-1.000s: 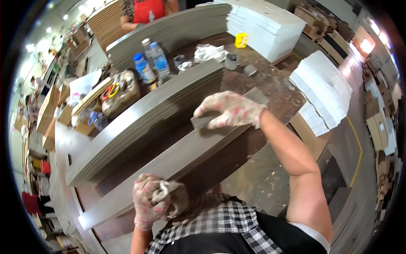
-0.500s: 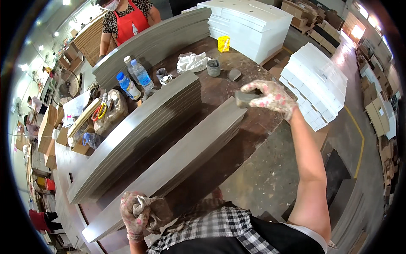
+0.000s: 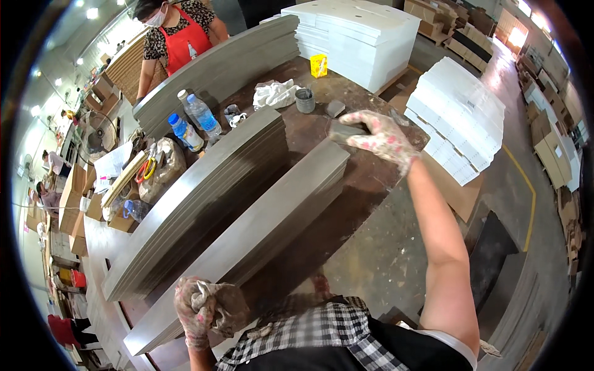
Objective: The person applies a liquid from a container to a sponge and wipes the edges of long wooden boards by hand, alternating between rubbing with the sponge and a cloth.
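A stack of long grey boards (image 3: 247,219) runs diagonally across the table in front of me. At its far end, my right hand (image 3: 385,139), in a stained patterned glove, pinches a small grey block (image 3: 346,132), perhaps a sanding block. Whether the block touches the top board cannot be made out. My left hand (image 3: 197,309), gloved alike, grips a crumpled greyish-brown rag (image 3: 226,307) beside the stack's near end. A taller stack of similar boards (image 3: 204,188) stands just to the left.
Beyond the stacks are plastic bottles (image 3: 203,115), a white cloth (image 3: 275,94), a dark grey pot (image 3: 305,101), a grey piece (image 3: 335,109) and a yellow box (image 3: 318,65). White panels (image 3: 458,117) are piled at right. A co-worker in a red apron (image 3: 182,49) stands behind more boards (image 3: 219,71).
My right hand has shifted slightly away from me with the grey block, around the stack's far end. The left hand keeps its hold on the rag. The whole view has moved a little.
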Action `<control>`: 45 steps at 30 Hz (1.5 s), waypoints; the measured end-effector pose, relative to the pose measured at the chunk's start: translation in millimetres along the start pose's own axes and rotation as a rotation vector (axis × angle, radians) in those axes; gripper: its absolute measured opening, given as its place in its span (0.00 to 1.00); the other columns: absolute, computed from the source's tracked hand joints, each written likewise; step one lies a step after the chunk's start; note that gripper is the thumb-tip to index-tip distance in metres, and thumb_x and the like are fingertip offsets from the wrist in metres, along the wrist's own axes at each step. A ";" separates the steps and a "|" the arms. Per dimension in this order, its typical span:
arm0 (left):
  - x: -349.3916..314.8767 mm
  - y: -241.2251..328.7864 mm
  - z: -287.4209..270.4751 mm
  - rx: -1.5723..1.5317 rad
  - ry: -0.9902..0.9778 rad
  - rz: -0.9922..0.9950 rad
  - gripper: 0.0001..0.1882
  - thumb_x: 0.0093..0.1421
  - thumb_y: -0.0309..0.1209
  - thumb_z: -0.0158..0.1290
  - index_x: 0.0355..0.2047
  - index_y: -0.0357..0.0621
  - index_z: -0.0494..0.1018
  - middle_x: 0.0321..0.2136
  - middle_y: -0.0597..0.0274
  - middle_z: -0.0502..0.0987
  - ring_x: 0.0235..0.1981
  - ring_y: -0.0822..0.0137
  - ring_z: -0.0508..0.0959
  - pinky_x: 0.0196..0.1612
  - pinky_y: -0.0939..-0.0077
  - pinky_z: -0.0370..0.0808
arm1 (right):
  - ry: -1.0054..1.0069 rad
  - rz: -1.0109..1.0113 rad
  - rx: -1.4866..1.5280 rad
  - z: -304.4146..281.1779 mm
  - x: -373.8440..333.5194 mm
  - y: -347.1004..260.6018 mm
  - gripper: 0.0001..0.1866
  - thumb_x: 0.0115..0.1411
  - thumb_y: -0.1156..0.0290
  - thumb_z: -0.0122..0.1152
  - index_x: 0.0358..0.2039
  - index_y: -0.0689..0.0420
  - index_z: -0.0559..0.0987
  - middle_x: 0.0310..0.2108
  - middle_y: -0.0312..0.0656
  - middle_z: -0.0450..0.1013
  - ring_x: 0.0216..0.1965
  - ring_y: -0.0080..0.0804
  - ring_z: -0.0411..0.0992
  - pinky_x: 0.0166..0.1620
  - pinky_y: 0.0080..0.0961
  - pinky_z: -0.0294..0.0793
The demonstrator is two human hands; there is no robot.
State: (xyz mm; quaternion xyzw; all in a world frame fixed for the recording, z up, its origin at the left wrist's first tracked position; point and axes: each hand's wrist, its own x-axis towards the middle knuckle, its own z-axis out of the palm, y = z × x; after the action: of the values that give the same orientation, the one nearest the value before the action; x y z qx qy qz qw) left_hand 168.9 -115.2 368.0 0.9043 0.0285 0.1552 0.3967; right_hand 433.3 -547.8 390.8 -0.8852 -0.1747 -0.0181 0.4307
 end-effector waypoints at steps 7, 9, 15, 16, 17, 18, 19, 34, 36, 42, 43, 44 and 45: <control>-2.5 2.5 1.7 -0.079 0.060 0.013 0.08 0.44 0.32 0.59 0.26 0.44 0.79 0.30 0.58 0.77 0.35 0.57 0.75 0.43 0.63 0.69 | -0.168 0.155 0.092 -21.6 -23.1 16.7 0.23 0.52 0.72 0.71 0.50 0.56 0.80 0.49 0.39 0.78 0.52 0.30 0.74 0.60 0.30 0.70; -1.2 3.6 1.3 -0.044 0.028 0.043 0.08 0.45 0.32 0.58 0.26 0.44 0.78 0.29 0.58 0.77 0.34 0.57 0.75 0.42 0.63 0.69 | -0.017 0.070 0.157 -12.1 -30.5 14.1 0.22 0.53 0.75 0.70 0.50 0.57 0.80 0.48 0.38 0.78 0.52 0.27 0.74 0.58 0.25 0.70; -1.0 -2.6 4.7 0.011 0.041 0.111 0.08 0.44 0.30 0.59 0.27 0.45 0.77 0.30 0.57 0.78 0.35 0.53 0.76 0.43 0.61 0.70 | 0.458 -0.100 -0.312 54.2 -68.4 -3.7 0.23 0.52 0.69 0.72 0.50 0.52 0.80 0.49 0.44 0.76 0.51 0.44 0.74 0.58 0.38 0.72; -2.6 -0.2 3.1 0.050 0.060 0.145 0.08 0.44 0.30 0.59 0.27 0.46 0.78 0.30 0.58 0.78 0.35 0.53 0.76 0.43 0.61 0.70 | 0.512 -0.157 -0.358 71.2 -80.0 -5.6 0.24 0.50 0.69 0.73 0.50 0.51 0.80 0.49 0.44 0.76 0.51 0.45 0.74 0.58 0.39 0.72; -4.9 2.2 2.4 0.046 0.070 0.132 0.08 0.44 0.30 0.59 0.27 0.46 0.78 0.30 0.58 0.78 0.35 0.53 0.76 0.43 0.61 0.70 | 0.460 -0.238 -0.301 82.3 -91.4 -13.1 0.25 0.49 0.69 0.74 0.49 0.51 0.80 0.49 0.43 0.76 0.51 0.45 0.74 0.58 0.40 0.72; -7.6 6.2 1.8 0.027 0.037 0.193 0.07 0.44 0.30 0.59 0.26 0.47 0.78 0.28 0.59 0.78 0.34 0.54 0.76 0.42 0.61 0.71 | 0.407 -0.317 -0.240 90.5 -99.3 -20.2 0.26 0.47 0.68 0.75 0.49 0.51 0.80 0.49 0.43 0.76 0.51 0.45 0.74 0.57 0.40 0.72; -10.0 9.5 1.6 0.009 0.006 0.254 0.07 0.43 0.29 0.59 0.26 0.48 0.78 0.27 0.60 0.78 0.33 0.54 0.76 0.41 0.61 0.71 | 0.402 -0.325 -0.234 93.3 -101.3 -28.8 0.27 0.46 0.69 0.76 0.49 0.53 0.80 0.49 0.42 0.76 0.52 0.44 0.74 0.57 0.39 0.72; -107.0 -81.3 -55.0 -0.210 -0.141 0.110 0.12 0.43 0.30 0.63 0.30 0.44 0.77 0.31 0.55 0.79 0.36 0.51 0.79 0.41 0.59 0.73 | 0.402 -0.398 -0.298 241.8 -145.8 -154.7 0.32 0.46 0.70 0.75 0.54 0.58 0.77 0.47 0.46 0.71 0.48 0.45 0.70 0.53 0.41 0.71; -132.3 -106.5 -74.0 -0.187 -0.145 0.086 0.13 0.43 0.30 0.63 0.31 0.44 0.77 0.30 0.55 0.79 0.35 0.49 0.79 0.42 0.59 0.74 | 0.320 -0.457 -0.266 282.6 -163.3 -195.9 0.33 0.45 0.70 0.75 0.54 0.57 0.78 0.47 0.45 0.71 0.47 0.43 0.70 0.52 0.41 0.70; -210.1 -168.0 -138.0 -0.265 -0.015 0.007 0.16 0.41 0.30 0.64 0.33 0.44 0.78 0.33 0.55 0.79 0.38 0.52 0.79 0.44 0.59 0.74 | 0.114 -0.663 -0.186 401.7 -202.2 -325.2 0.31 0.43 0.70 0.76 0.52 0.54 0.80 0.45 0.42 0.73 0.44 0.41 0.71 0.48 0.39 0.72; -225.3 -181.7 -144.8 -0.251 -0.021 0.044 0.24 0.40 0.34 0.63 0.40 0.40 0.76 0.36 0.49 0.78 0.38 0.46 0.77 0.43 0.56 0.74 | 0.063 -0.703 -0.172 421.3 -207.4 -344.8 0.31 0.43 0.69 0.76 0.52 0.54 0.80 0.45 0.42 0.73 0.44 0.41 0.71 0.47 0.39 0.72; -236.5 -190.7 -152.4 -0.329 -0.008 0.049 0.24 0.41 0.33 0.63 0.41 0.39 0.75 0.37 0.49 0.77 0.38 0.47 0.76 0.43 0.57 0.74 | 0.019 -0.744 -0.168 437.3 -211.1 -364.1 0.31 0.43 0.69 0.76 0.52 0.54 0.80 0.45 0.42 0.73 0.44 0.41 0.71 0.47 0.38 0.71; -247.8 -197.4 -159.5 -0.332 0.015 0.048 0.24 0.42 0.33 0.62 0.41 0.39 0.75 0.37 0.49 0.76 0.38 0.47 0.76 0.43 0.57 0.74 | -0.055 -0.753 -0.187 453.0 -216.5 -384.0 0.30 0.44 0.66 0.75 0.51 0.53 0.81 0.46 0.42 0.73 0.44 0.40 0.72 0.48 0.37 0.70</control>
State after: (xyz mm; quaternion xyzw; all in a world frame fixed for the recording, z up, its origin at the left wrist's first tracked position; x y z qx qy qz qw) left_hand -100.9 89.5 262.3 0.8255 -0.0162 0.1742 0.5366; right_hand 51.8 -44.9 357.0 -0.7948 -0.4964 -0.1670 0.3067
